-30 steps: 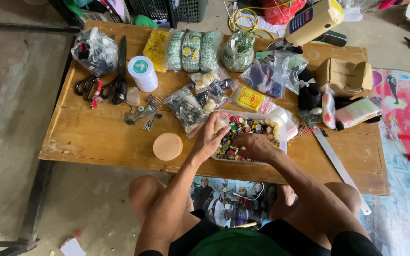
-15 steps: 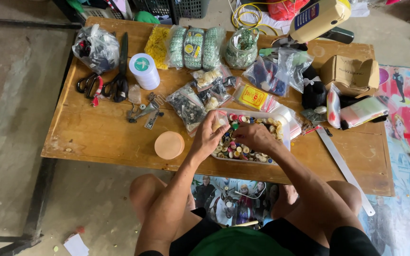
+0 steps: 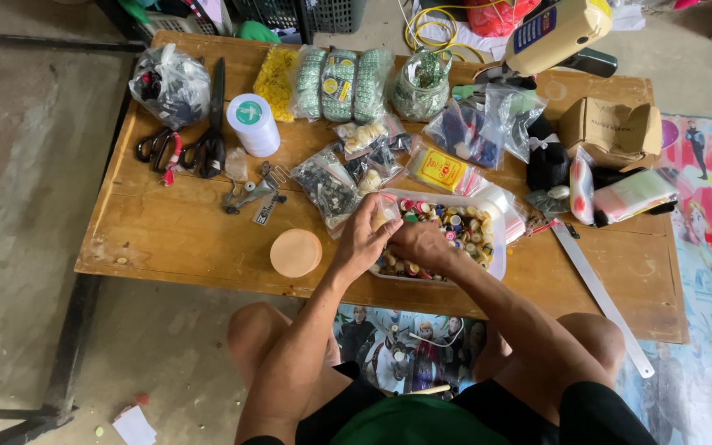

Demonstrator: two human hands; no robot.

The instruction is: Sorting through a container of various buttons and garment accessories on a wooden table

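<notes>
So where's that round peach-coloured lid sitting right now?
The round peach lid lies flat on the wooden table near its front edge, just left of the left hand and the white tray.
</notes>
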